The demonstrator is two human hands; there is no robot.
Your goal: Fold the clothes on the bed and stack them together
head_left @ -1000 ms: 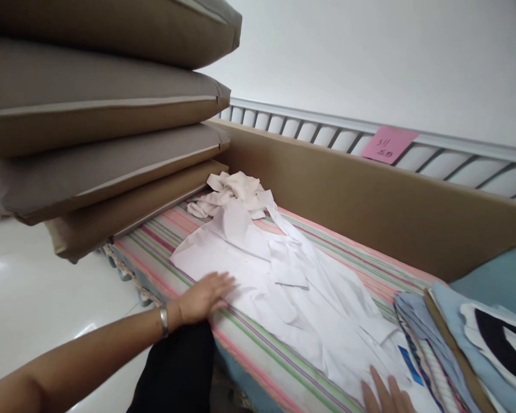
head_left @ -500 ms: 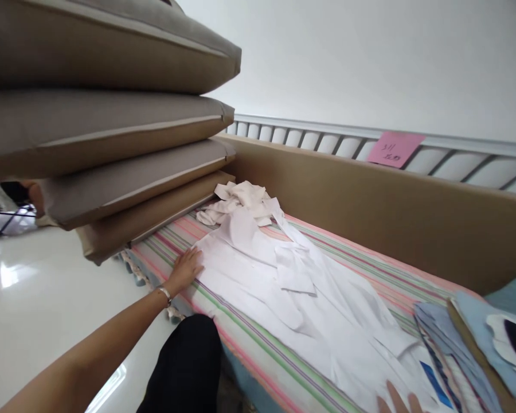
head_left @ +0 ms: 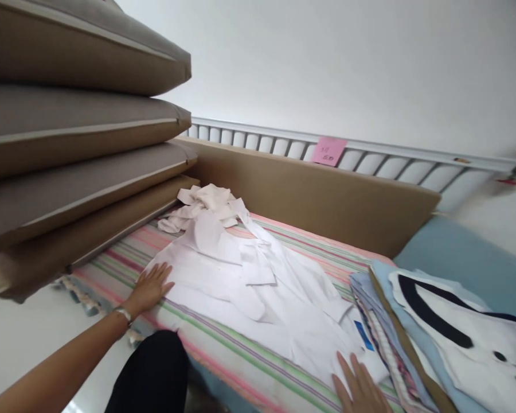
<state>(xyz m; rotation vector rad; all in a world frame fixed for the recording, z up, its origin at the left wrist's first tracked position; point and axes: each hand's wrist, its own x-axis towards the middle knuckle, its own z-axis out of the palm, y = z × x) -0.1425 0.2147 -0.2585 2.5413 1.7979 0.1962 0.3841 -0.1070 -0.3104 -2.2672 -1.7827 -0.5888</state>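
A white shirt point(head_left: 279, 310) lies spread over a striped sheet point(head_left: 215, 338), its sleeves folded across it. Flat on the shirt's left edge, near the stacked cushions, rests my left hand point(head_left: 151, 287), with fingers spread and a bracelet at the wrist. My right hand point(head_left: 361, 384), partly cut off by the bottom of the view, lies with fingers stretched out on the shirt's near right end. Close to that hand, a blue patch point(head_left: 363, 335) shows on the white fabric. Neither hand grips anything.
Thick brown cushions point(head_left: 90, 126) are stacked at left. A crumpled cream cloth point(head_left: 208, 201) lies beyond the shirt. Folded clothes point(head_left: 442, 338) sit at right. Behind run a brown panel point(head_left: 309, 201) and a grey railing point(head_left: 258, 140) with a pink note point(head_left: 329, 150).
The view has swung right, so more of the folded clothes and my right hand show. Both hands remain flat on the shirt, which looks unchanged.
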